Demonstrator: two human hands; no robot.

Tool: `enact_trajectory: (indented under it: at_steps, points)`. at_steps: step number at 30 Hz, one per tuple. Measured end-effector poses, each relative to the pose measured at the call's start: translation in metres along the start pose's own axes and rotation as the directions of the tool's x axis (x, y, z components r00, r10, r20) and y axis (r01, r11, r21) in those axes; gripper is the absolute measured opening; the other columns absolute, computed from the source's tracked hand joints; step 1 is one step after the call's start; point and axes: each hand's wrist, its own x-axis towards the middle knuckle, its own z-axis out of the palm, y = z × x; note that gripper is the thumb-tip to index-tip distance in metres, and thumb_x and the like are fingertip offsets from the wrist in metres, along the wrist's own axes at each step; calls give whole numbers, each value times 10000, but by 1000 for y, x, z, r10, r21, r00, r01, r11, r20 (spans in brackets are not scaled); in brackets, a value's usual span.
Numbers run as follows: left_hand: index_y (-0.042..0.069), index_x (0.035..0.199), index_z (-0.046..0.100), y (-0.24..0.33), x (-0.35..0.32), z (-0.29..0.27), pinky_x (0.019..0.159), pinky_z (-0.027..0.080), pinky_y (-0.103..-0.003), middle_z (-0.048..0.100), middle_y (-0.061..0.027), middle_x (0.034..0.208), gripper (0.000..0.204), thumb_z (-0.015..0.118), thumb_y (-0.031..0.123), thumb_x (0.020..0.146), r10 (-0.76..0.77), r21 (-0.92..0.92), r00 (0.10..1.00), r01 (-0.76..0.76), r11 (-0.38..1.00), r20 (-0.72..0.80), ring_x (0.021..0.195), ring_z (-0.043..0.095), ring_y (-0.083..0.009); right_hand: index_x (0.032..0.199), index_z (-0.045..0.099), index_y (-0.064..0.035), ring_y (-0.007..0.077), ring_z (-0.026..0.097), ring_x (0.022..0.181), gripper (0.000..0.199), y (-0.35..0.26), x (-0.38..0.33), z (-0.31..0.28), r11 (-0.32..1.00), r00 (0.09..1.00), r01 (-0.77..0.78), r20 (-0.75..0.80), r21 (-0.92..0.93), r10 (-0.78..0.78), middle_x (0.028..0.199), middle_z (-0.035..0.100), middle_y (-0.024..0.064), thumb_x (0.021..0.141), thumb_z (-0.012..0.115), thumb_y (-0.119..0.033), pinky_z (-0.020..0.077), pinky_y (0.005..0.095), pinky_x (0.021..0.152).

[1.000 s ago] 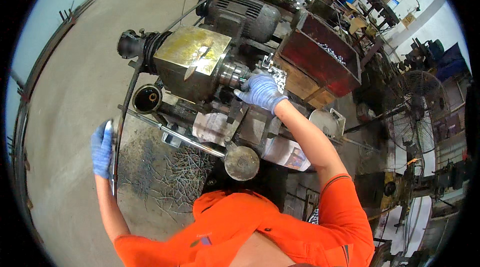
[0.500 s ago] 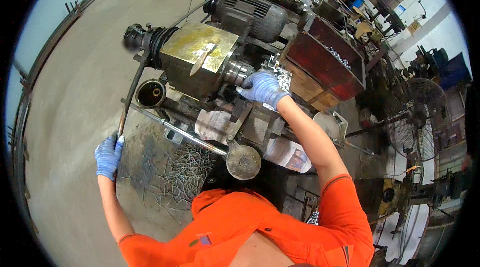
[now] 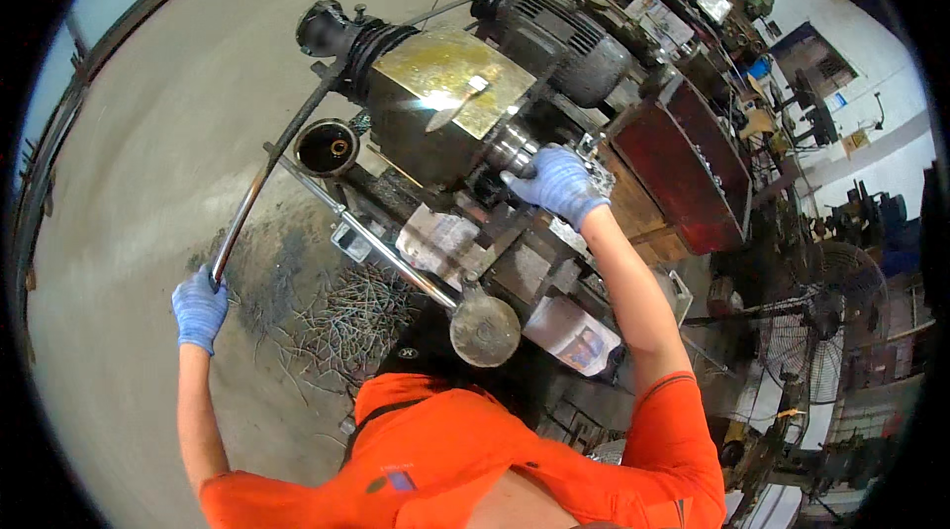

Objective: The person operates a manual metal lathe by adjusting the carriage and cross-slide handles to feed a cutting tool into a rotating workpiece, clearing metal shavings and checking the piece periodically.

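My left hand (image 3: pixel 200 309), in a blue knit glove, is closed round the lower end of a long metal lever (image 3: pixel 259 181), which slants up to the left end of the machine. On the other side, my right hand (image 3: pixel 560 185), gloved alike, is at the steel chuck (image 3: pixel 512 148), fingers curled with the thumb toward its face. Whatever the right fingers hold is hidden by the glove. Between the hands stands the oily machine's housing (image 3: pixel 421 138). On its yellowish top plate (image 3: pixel 465 59) lies a wooden-handled brush (image 3: pixel 457 103).
A dark motor (image 3: pixel 564 39) sits behind the housing, beside a red metal bin (image 3: pixel 683 158). An oily cup (image 3: pixel 329 148), a shiny rod (image 3: pixel 386 254) and a round pad (image 3: pixel 485 331) are nearer me. Thin metal rods (image 3: pixel 351 321) litter the floor; a fan (image 3: pixel 826 306) stands right.
The view has shifted, so the machine sits farther right. My left hand and the lever's lower end have swung left, away from the machine, baring more shiny lever. My right hand stays at the chuck.
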Motion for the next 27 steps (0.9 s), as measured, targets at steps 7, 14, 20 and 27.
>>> enact_trajectory:
  at_steps: [7, 14, 20, 27]
  points:
    - [50, 1055, 557, -121, 150, 9, 585, 449, -399, 608, -126, 762, 307, 552, 127, 757, 327, 466, 907, -177, 867, -265, 647, 584, -298, 701, 657, 1, 336, 597, 748, 556, 10, 3, 17, 997, 986, 69, -151, 24, -65, 697, 600, 208, 732, 566, -546, 473, 413, 709]
    - [98, 1053, 611, -106, 153, 8, 627, 481, -422, 634, -145, 778, 270, 529, 155, 803, 43, 324, 954, 59, 944, -298, 739, 623, -313, 704, 672, -53, 330, 599, 694, 495, 6, 2, 15, 994, 991, -75, -102, 83, 84, 713, 617, 180, 730, 574, -537, 475, 411, 673]
    - [-38, 1047, 605, 28, 113, 20, 711, 462, -338, 640, -141, 855, 343, 545, 255, 879, -177, -671, 837, -270, 691, -518, 764, 584, -200, 768, 698, -87, 306, 579, 886, 399, 19, -53, -2, 968, 865, 77, -499, 237, 54, 807, 644, 118, 789, 564, -461, 410, 396, 868]
    - [14, 877, 642, 140, 98, 264, 748, 465, -457, 636, -213, 871, 450, 577, 447, 772, 378, -454, 925, -323, 830, 34, 854, 607, -368, 734, 677, -50, 291, 614, 862, 228, 81, -176, 7, 936, 751, -135, -583, 324, 310, 886, 662, 106, 692, 725, -269, 420, 380, 880]
